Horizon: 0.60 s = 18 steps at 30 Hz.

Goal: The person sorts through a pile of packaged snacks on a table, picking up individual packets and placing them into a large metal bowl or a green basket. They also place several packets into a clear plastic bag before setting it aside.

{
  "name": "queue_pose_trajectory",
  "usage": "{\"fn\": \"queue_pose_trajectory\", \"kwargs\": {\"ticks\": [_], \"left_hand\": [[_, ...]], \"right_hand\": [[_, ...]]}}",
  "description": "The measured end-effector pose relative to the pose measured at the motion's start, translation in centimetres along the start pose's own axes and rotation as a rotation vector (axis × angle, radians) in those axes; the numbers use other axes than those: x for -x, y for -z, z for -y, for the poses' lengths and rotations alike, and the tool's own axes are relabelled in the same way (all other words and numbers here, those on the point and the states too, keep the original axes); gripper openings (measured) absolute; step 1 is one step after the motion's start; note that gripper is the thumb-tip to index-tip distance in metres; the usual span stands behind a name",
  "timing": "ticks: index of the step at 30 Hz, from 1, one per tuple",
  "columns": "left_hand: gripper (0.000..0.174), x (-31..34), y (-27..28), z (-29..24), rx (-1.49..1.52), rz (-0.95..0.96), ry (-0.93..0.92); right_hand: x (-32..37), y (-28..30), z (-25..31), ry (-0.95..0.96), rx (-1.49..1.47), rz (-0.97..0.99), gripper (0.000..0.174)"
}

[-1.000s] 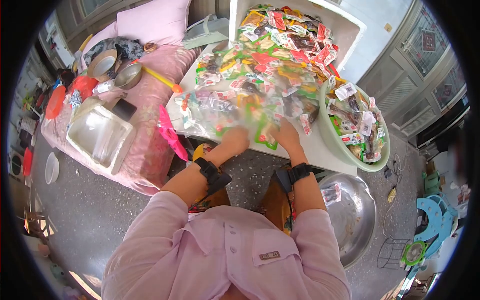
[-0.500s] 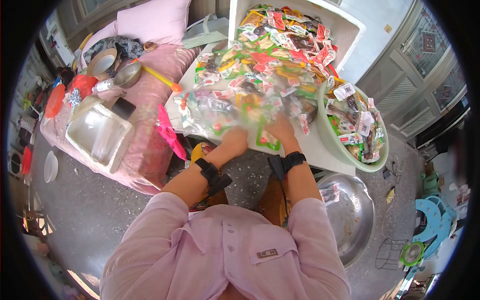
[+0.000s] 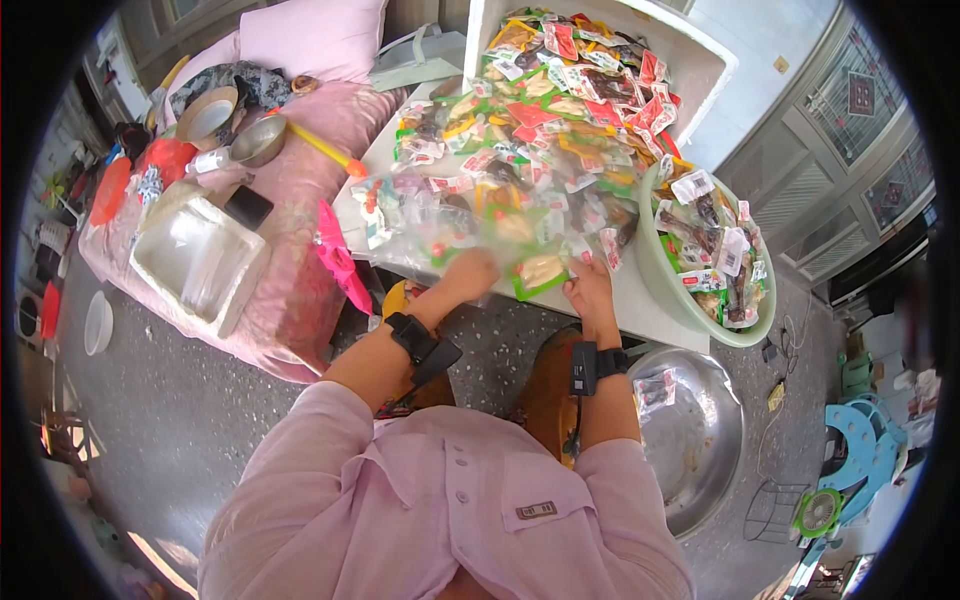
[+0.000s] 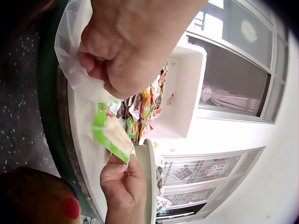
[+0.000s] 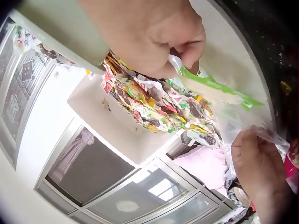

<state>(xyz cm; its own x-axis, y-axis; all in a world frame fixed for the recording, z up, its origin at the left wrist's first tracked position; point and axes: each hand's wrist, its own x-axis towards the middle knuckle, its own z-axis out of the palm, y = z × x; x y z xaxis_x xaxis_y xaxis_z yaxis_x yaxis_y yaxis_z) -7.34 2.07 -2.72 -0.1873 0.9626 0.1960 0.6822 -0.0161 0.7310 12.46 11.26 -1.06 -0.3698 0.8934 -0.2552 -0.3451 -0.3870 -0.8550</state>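
Observation:
My left hand (image 3: 472, 276) grips the edge of a clear plastic bag (image 4: 70, 58) at the table's front edge, fingers curled into the film. To its right, my right hand (image 3: 590, 295) pinches one corner of a green-edged snack packet (image 3: 541, 273) between thumb and fingers. Pale pieces of food show through the packet's window. In the right wrist view the packet is close beside the bag's mouth, tilted. Behind both hands, many sealed snack packets (image 3: 530, 115) in red, green and yellow lie heaped over the white table (image 3: 650, 310).
An overturned-looking white foam box (image 3: 700, 75) stands behind the heap, packets spilling from its open side. A pale green basin (image 3: 655, 265) of packets sits at the table's right. Below is a metal basin (image 3: 700, 450). A pink-covered bed (image 3: 300, 230) is at left, bearing another foam box (image 3: 200, 265).
My right hand has moved slightly right and toward me, its wrist turned, with the green-edged packet now showing more fully. My left hand stays nearly in place at the bag.

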Motion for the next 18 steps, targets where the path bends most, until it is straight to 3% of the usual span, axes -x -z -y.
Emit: {"fn": "queue_pose_trajectory", "kwargs": {"ticks": [6,12,18], "left_hand": [[0.014,-0.1,-0.6,-0.8,0.103,-0.035,0.031],[0.011,0.2,-1.2,-1.9,0.121,-0.075,-0.004],[0.019,0.4,-0.3,-3.0,0.143,-0.214,-0.006]], "right_hand": [[5.4,-0.7,0.1,0.214,-0.278,-0.046,0.01],[5.9,-0.9,-0.5,0.274,-0.064,-0.078,0.008],[6.2,-1.6,-1.0,0.296,-0.103,-0.098,0.01]]}}
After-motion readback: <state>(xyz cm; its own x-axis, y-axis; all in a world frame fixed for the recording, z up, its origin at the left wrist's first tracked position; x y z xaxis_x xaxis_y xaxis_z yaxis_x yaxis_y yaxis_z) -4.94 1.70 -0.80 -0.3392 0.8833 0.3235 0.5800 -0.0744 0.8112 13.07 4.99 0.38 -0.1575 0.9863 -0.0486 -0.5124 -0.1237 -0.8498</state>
